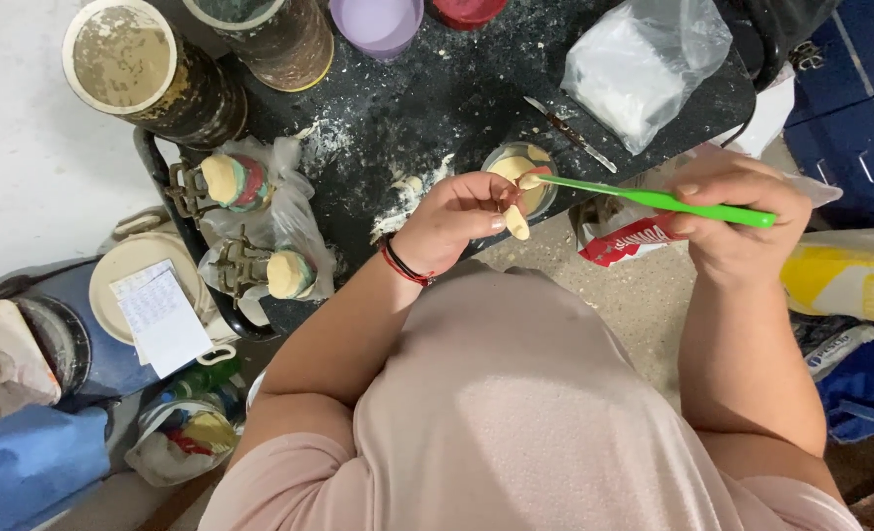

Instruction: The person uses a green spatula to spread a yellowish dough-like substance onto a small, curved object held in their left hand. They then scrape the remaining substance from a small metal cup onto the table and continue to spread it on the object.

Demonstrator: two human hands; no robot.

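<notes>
- The left hand is pinching a small cream piece, fingers closed.
- The right hand, fingers wrapped, is brushing it with a green brush, at twelve o'clock above the dark surface.
- Judged: cleaning step; steady, light strokes needed.

Down below sits a black, round-cornered worktable dusted with white powder, and off to the left spreads a pale, whitish floor, evenly lit with no hard shadows. Under the table's right edge the ground turns to speckled beige concrete, while dark blue drawer fronts with metal handles stand at the far right. Along the table's back edge stand two grimy cylindrical tins with cream rims, and a clear plastic bag of white powder lies beside them.
</notes>
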